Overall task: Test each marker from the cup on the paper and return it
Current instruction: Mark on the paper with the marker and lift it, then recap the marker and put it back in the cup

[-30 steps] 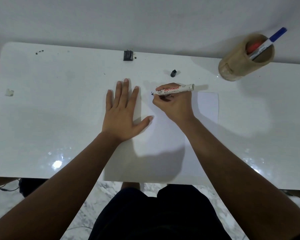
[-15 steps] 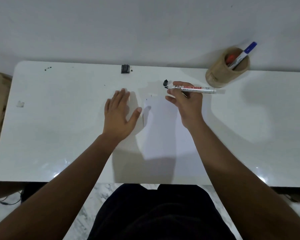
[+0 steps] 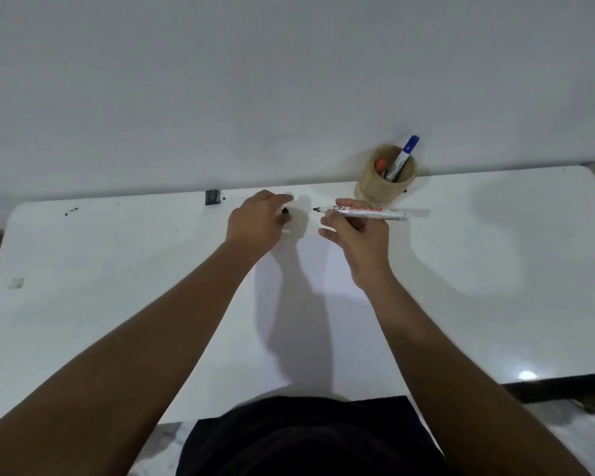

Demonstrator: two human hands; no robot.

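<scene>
My right hand [image 3: 354, 235] holds an uncapped white marker [image 3: 375, 213] level above the table, its black tip pointing left. My left hand [image 3: 255, 223] is at the far end of the paper [image 3: 344, 321], with thumb and fingers closed around the small black cap [image 3: 285, 211]. The cap and the marker tip are a short gap apart. The tan round cup [image 3: 380, 190] stands at the back of the table against the wall, just behind my right hand. A blue-capped marker [image 3: 404, 156] and a red-capped one [image 3: 381, 163] stick out of it.
The white table [image 3: 117, 286] runs up to a plain wall. A small black block [image 3: 212, 197] sits at the table's back edge. Dark specks [image 3: 71, 211] mark the back left, and a small pale scrap [image 3: 16, 283] lies near the left edge.
My left hand lifted off the paper and reached forward to the black cap. My right hand raised the marker off the paper and turned it level, tip toward the cap.
</scene>
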